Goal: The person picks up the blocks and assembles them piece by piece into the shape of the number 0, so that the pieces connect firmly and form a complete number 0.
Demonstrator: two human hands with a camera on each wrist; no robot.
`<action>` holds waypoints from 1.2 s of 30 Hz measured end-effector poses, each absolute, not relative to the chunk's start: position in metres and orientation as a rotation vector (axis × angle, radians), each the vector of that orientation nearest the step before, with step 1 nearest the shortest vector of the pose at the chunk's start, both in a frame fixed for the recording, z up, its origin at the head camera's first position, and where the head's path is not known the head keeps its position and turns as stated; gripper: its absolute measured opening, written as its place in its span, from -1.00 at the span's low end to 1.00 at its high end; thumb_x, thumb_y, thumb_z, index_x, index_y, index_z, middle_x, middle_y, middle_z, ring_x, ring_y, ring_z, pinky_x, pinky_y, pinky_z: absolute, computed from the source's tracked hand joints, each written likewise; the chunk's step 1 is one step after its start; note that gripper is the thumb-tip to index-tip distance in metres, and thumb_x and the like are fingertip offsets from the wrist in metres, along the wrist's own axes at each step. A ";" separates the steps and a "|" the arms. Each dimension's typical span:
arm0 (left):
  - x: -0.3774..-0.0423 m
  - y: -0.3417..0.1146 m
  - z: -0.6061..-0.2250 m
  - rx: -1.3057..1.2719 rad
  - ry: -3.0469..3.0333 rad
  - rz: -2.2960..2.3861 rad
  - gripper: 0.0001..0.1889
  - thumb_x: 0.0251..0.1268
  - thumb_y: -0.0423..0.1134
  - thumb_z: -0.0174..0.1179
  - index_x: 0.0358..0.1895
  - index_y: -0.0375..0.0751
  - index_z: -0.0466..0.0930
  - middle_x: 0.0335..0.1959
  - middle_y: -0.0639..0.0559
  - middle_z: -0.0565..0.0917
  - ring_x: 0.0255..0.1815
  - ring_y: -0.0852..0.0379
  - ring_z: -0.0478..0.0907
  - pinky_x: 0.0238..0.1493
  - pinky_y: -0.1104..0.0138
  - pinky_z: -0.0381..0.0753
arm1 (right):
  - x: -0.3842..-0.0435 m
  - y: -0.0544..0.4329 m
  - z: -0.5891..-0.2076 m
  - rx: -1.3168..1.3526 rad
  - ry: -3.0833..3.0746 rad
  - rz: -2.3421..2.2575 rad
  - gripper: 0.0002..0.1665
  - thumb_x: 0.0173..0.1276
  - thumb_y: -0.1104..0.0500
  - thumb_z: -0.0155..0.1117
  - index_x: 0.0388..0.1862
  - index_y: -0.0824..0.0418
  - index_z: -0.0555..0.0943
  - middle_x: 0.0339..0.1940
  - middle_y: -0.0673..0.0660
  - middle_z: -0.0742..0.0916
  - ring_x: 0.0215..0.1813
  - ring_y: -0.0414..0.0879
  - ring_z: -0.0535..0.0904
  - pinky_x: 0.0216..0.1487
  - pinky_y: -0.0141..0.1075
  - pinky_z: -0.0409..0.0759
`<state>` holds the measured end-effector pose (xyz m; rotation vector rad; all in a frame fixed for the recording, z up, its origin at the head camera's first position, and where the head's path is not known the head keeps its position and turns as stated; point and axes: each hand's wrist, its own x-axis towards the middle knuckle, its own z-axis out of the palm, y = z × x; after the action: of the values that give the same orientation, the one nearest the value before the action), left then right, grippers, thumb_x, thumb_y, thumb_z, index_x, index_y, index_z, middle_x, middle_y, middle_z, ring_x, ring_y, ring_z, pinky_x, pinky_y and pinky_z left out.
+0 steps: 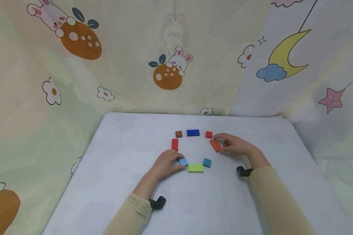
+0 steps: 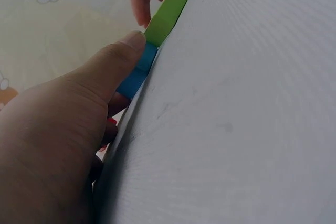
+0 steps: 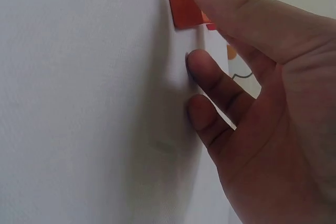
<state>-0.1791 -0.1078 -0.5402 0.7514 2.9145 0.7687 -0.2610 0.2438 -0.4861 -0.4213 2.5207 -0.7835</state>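
Small coloured blocks form a ring on the white table. At the ring's near left, my left hand (image 1: 166,163) pinches a light blue block (image 1: 183,162) between thumb and fingers. Beside it lies a lime green block (image 1: 195,168), close to the left thumb tip in the left wrist view. On the ring's right side my right hand (image 1: 235,144) holds a tilted orange block (image 1: 215,145), thumb at its near end and index finger at its far end. A red cube (image 1: 209,134) sits just beyond that fingertip. Two other right fingers (image 3: 207,69) hang loosely curled.
Around the ring are a teal block (image 1: 207,163), a standing red block (image 1: 175,144), a brown cube (image 1: 178,134) and a dark blue block (image 1: 193,133). The white table (image 1: 120,137) ends at a patterned cloth backdrop (image 1: 129,65). Each wrist carries a black device.
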 end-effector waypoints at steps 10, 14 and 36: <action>-0.179 -0.108 -0.539 0.739 2.916 0.762 -0.52 0.19 0.26 0.28 0.12 0.17 0.61 -0.11 0.31 0.62 -0.04 0.28 0.48 0.12 0.28 0.54 | -0.267 0.241 -0.490 -0.409 2.526 -0.736 -0.26 0.29 0.05 0.39 0.40 -0.34 0.37 0.15 0.07 0.56 0.13 0.04 0.45 0.06 -0.11 0.60; -0.179 -0.108 -0.540 0.742 2.914 0.755 -0.52 0.20 0.27 0.28 0.12 0.17 0.61 -0.10 0.31 0.62 -0.03 0.28 0.48 0.12 0.28 0.54 | -0.266 0.242 -0.491 -0.405 2.533 -0.748 -0.27 0.28 0.02 0.40 0.39 -0.34 0.39 0.05 0.08 0.57 0.08 0.02 0.46 -0.04 -0.18 0.60; -0.179 -0.107 -0.541 0.756 2.935 0.741 -0.53 0.19 0.25 0.30 0.11 0.16 0.62 -0.11 0.30 0.63 -0.06 0.28 0.49 0.10 0.29 0.55 | -0.222 0.214 -0.510 -0.366 2.659 -1.028 -0.42 0.25 0.00 0.45 0.23 -0.34 0.51 0.35 -0.05 0.53 0.27 0.03 0.46 0.30 0.04 0.52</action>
<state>-0.1795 -0.1073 -0.5405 0.7559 2.9347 0.7410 -0.2219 0.2138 -0.5097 -0.3657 2.6592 -1.0280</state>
